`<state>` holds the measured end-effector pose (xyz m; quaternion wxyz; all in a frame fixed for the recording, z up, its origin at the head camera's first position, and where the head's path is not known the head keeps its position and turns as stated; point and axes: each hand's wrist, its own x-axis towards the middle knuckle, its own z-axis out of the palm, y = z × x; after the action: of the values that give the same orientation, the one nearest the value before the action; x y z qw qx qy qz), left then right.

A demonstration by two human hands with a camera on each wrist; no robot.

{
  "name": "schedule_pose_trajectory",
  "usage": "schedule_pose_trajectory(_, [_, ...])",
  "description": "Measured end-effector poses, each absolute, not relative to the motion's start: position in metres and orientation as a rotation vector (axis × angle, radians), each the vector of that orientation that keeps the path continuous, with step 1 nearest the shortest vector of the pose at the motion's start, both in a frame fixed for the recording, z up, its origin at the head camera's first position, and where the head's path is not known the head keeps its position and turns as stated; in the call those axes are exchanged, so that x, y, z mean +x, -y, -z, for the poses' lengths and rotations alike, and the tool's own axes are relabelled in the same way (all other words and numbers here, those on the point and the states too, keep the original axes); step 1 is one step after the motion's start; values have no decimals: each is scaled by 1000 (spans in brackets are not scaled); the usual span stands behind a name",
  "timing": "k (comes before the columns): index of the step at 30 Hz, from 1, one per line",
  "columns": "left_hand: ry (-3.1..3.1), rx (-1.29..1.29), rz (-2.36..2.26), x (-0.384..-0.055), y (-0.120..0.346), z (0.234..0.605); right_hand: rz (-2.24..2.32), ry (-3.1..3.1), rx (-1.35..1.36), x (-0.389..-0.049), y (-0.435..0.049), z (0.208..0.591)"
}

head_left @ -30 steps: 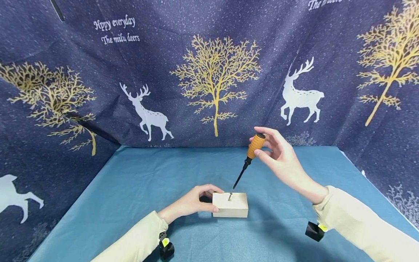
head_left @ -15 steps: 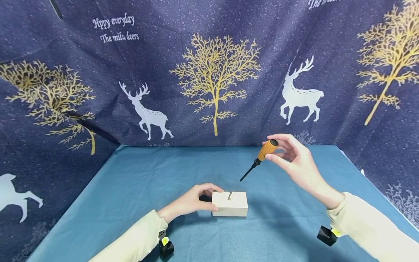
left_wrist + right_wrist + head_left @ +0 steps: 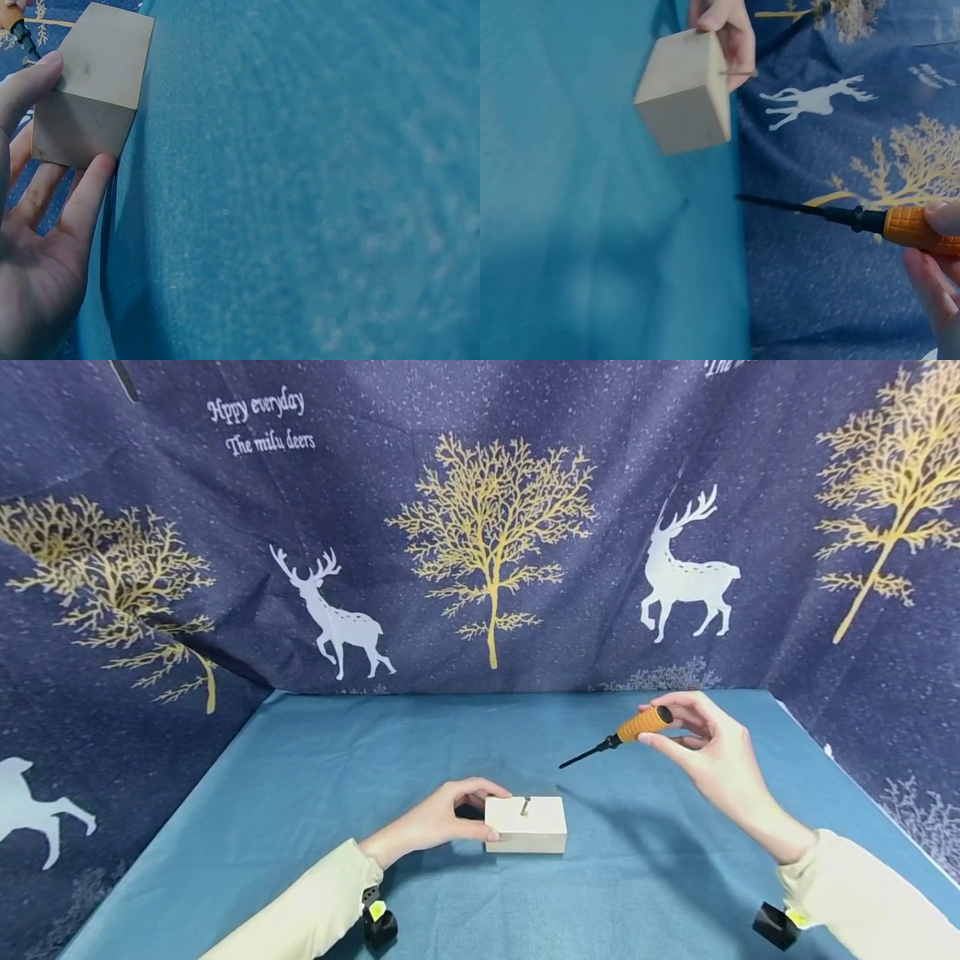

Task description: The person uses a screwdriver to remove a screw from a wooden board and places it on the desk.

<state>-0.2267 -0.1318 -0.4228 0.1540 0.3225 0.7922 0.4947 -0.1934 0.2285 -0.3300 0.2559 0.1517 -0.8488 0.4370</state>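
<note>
A pale wooden block [image 3: 527, 835] lies on the blue cloth, with a screw [image 3: 526, 806] standing up from its top face. My left hand [image 3: 442, 818] grips the block's left end, thumb on the near side and fingers behind; the left wrist view shows the thumb and fingers around the block [image 3: 105, 60]. To the right and above the cloth, my right hand [image 3: 712, 752] pinches the orange handle of a screwdriver [image 3: 643, 725]. Its black shaft points left and slightly down, the tip apart from the screw. The right wrist view shows the screwdriver [image 3: 847, 216] clear of the block.
A blue cloth [image 3: 420, 743] covers the table. Behind it hangs a dark blue curtain [image 3: 450, 560] printed with white deer and gold trees. Black wrist cameras [image 3: 777, 927] sit at both cuffs.
My right hand has moved right and down with the screwdriver, taking its tip away from the screw and tilting the shaft closer to level. The left hand and block stay in place.
</note>
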Motion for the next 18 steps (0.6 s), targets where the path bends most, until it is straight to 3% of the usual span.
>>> schedule_pose_trajectory(18, [-2259, 904, -1410, -226, 132, 422, -1082, 2313, 422, -188, -247, 365])
